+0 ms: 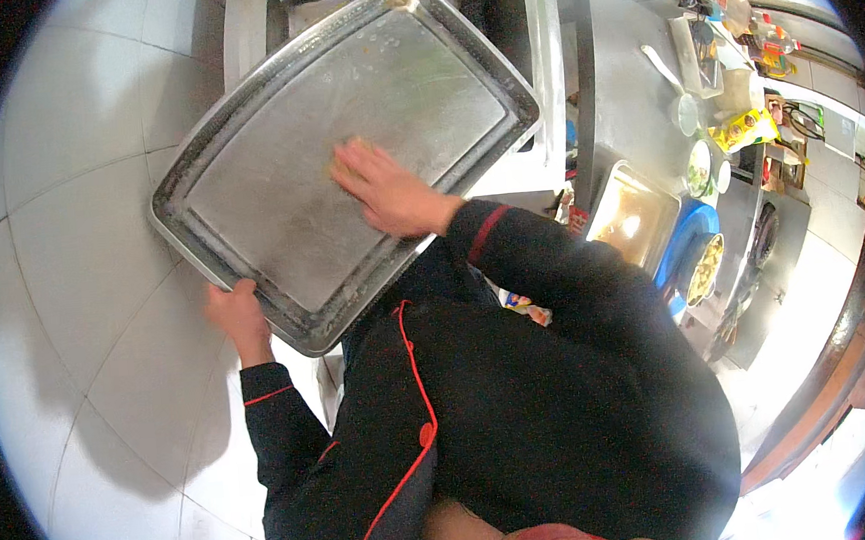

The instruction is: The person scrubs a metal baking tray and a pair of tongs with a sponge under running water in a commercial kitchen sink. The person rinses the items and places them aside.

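A large rectangular metal tray (300,204) slants across the space before me, with dark residue along its grooved border and a brownish spot at the far corner. My left hand (238,314) grips its rim at the near left, the thumb over the edge. Flat against the middle of the tray's surface lies my right hand (389,190), blurred, its fingers close together. A faint yellowish edge shows by those fingertips; whether something is under the palm I cannot tell. Behind the tray, a basin with a pale rim (547,51) is partly hidden.
A metal counter (621,68) runs along the right. On it are a shallow metal pan (635,214), a blue basin (689,226), a bowl of pale chopped food (705,270), a white ladle (683,109), a yellow packet (746,130) and several bottles. Pale tiles (84,242) cover the left side.
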The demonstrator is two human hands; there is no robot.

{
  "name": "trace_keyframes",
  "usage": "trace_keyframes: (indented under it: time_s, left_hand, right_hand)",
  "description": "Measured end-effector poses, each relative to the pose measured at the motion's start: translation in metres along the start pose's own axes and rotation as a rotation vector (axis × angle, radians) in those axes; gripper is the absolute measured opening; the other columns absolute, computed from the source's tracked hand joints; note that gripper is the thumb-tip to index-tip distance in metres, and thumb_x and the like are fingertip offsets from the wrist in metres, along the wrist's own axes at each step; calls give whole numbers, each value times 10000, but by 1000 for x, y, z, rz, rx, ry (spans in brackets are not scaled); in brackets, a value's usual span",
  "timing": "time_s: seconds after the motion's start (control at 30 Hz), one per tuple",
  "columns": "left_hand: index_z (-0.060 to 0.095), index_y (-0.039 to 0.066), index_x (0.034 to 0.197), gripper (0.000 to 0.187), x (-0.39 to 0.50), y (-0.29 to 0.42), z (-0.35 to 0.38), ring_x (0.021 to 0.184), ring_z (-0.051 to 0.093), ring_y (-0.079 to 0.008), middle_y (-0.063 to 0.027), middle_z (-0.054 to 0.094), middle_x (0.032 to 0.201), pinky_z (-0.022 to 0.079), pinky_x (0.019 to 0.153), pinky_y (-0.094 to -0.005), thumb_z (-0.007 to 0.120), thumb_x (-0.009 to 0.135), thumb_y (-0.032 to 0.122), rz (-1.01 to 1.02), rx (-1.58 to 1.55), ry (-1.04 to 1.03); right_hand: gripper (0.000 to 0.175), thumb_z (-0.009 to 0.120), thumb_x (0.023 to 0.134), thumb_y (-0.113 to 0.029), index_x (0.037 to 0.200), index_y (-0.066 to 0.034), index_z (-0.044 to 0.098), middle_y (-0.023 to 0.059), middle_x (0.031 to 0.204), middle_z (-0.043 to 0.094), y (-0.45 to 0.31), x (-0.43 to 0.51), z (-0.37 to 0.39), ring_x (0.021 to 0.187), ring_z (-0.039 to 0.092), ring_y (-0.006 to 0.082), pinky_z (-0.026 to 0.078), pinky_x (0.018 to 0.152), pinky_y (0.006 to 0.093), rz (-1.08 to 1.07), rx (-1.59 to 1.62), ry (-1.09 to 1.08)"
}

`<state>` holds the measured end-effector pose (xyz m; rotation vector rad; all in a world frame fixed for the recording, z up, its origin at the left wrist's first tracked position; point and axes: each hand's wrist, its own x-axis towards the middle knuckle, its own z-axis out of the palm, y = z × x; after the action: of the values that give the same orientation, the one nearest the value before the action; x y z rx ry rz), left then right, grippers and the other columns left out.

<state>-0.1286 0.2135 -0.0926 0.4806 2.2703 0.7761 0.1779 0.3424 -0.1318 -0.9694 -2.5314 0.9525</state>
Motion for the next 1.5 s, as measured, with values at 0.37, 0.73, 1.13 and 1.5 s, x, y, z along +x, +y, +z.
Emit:
trace_keyframes:
  time_s: [0.37, 0.73, 1.13, 1.5]
  left_hand:
    - [652, -46, 1025, 270, -5, 11, -2, 812, 664, -190, -124, 725, 900, 526, 774, -328, 614, 763, 10, 179, 108, -33]
    - [638, -23, 1148, 373, -8, 6, 0, 910, 676, -244, -121, 719, 1031, 517, 851, -351, 621, 780, 32, 101, -49, -110]
    - [604, -1, 1060, 294, 1, 20, 7, 868, 647, -201, -89, 686, 993, 511, 807, -330, 617, 766, -19, 80, -150, -44]
    - [611, -30, 1088, 329, 5, 19, 0, 914, 649, -217, -90, 694, 1053, 503, 858, -333, 601, 759, -48, 77, -135, -42]
  right_hand:
    - [868, 557, 949, -519, 1606, -29, 270, 291, 1666, 192, 133, 124, -17, 1562, 134, 444, 120, 1274, 499, 439, -239, 148]
    - [826, 587, 968, -466, 1603, -44, 269, 284, 1646, 249, 74, -44, -70, 1542, 204, 459, 223, 1238, 528, 486, -399, -265]
    - [836, 589, 958, -564, 1559, -20, 385, 287, 1636, 274, -96, -11, 21, 1532, 244, 447, 198, 1259, 521, -36, 42, -171]
    - [585, 570, 839, 38, 1413, -66, 543, 184, 1428, 570, 155, -62, -130, 1245, 608, 352, 511, 1047, 432, 426, -467, -205]
